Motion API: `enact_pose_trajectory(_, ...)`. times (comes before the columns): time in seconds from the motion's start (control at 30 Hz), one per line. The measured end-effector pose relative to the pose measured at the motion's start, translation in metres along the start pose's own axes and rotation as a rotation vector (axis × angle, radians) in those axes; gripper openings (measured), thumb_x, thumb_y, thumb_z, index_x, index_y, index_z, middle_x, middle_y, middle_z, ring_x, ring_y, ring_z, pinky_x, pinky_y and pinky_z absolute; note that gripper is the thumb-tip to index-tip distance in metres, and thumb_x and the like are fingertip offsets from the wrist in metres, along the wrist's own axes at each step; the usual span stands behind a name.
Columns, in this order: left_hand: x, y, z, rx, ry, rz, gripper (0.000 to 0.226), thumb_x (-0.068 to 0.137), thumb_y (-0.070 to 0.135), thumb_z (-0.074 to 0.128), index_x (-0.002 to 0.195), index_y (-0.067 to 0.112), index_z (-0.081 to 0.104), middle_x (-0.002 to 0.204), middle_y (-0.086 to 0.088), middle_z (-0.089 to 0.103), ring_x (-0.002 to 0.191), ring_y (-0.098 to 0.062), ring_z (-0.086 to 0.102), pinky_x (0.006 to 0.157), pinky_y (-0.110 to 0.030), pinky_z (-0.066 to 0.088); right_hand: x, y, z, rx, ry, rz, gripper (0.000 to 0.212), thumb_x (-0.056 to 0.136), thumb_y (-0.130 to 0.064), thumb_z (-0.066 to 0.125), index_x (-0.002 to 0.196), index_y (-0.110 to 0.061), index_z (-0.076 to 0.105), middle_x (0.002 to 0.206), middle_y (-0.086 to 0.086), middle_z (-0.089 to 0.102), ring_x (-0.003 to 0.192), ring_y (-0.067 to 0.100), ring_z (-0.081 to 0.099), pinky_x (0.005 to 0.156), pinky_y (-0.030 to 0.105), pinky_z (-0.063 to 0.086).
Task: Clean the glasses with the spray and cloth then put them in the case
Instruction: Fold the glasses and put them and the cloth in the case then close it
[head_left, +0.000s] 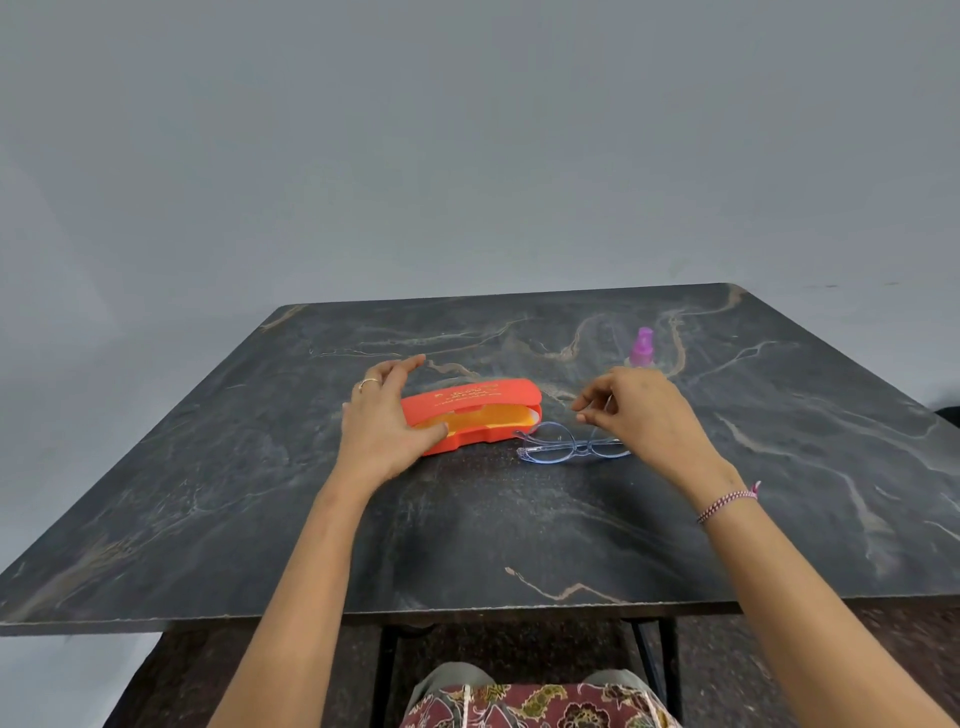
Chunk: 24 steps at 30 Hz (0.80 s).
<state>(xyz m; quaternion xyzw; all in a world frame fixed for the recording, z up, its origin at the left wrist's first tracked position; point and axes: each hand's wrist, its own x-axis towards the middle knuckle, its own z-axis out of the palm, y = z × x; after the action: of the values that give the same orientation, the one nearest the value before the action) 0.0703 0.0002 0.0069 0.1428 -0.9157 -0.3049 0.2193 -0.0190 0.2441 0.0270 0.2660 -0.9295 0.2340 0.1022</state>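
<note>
On the near tabletop lay the blue translucent glasses, just right of the orange glasses case. The right hand curled over them, seemingly pinching one raised temple arm, a fair hold since they looked light and fragile, with lenses that would smear. Beyond, the left hand gripped the case's left end, thumb at its part-open, yellow-lined gap and fingers arched over the lid; farthest stood the purple-capped spray bottle.

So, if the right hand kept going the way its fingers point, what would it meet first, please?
Probably the right end of the case: the right hand, pinching the glasses, points left towards it, though depth is unclear.
</note>
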Motion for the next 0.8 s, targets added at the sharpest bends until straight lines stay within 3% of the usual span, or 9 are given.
enact_pose_trajectory(0.17,-0.015,0.035,0.024,0.093,0.269,0.165,0.037,0.077,0.033,0.071,0.112,0.029,0.065,0.113,0.002,0.055,0.108,-0.02,0.049,0.091,-0.039,0.041,-0.004,0.015,-0.005,-0.054,0.012,0.02,0.009,0.082,-0.02,0.069,0.09,-0.02,0.073,0.074,-0.009,0.056,0.075,0.011,0.054,0.071,0.027,0.044)
enact_pose_trajectory(0.27,-0.017,0.051,0.044,-0.013,0.137,0.216,0.018,0.081,0.024,0.069,0.099,0.024,0.071,0.097,0.003,0.062,0.086,-0.015,0.057,0.08,-0.031,0.045,-0.007,0.022,-0.007,-0.077,0.019,-0.002,0.015,0.082,-0.018,0.07,0.096,-0.015,0.073,0.085,-0.001,0.06,0.077,0.01,0.051,0.073,0.025,0.041)
enact_pose_trajectory(0.37,-0.018,0.058,0.062,-0.011,0.056,0.218,0.016,0.084,0.024,0.067,0.098,0.021,0.073,0.091,0.002,0.065,0.069,-0.011,0.053,0.07,-0.027,0.043,-0.008,0.025,-0.008,-0.104,0.002,-0.024,0.02,0.082,-0.018,0.07,0.1,-0.011,0.072,0.091,0.003,0.061,0.085,0.015,0.055,0.073,0.02,0.035)
enact_pose_trajectory(0.57,-0.018,0.06,0.074,0.023,0.03,0.184,0.02,0.086,0.026,0.065,0.104,0.023,0.073,0.094,0.001,0.067,0.076,-0.016,0.059,0.071,-0.026,0.044,-0.008,0.025,-0.01,-0.119,-0.026,-0.026,0.019,0.084,-0.016,0.067,0.102,-0.011,0.072,0.096,0.006,0.062,0.094,0.02,0.057,0.081,0.025,0.041)
enact_pose_trajectory(0.7,-0.017,0.061,0.071,0.016,0.025,0.194,0.019,0.085,0.025,0.066,0.103,0.022,0.073,0.095,0.003,0.069,0.069,-0.007,0.051,0.069,-0.018,0.038,-0.01,0.026,-0.011,-0.099,-0.022,-0.034,0.016,0.083,-0.013,0.068,0.098,-0.011,0.073,0.096,0.006,0.063,0.092,0.02,0.058,0.083,0.028,0.046)
enact_pose_trajectory(0.8,-0.017,0.061,0.068,-0.014,0.036,0.204,0.018,0.084,0.025,0.068,0.101,0.022,0.074,0.094,0.004,0.069,0.07,-0.004,0.052,0.068,-0.014,0.035,-0.01,0.027,-0.015,-0.067,-0.036,-0.033,0.014,0.083,-0.015,0.068,0.095,-0.013,0.074,0.089,0.002,0.062,0.08,0.013,0.055,0.068,0.01,0.039)
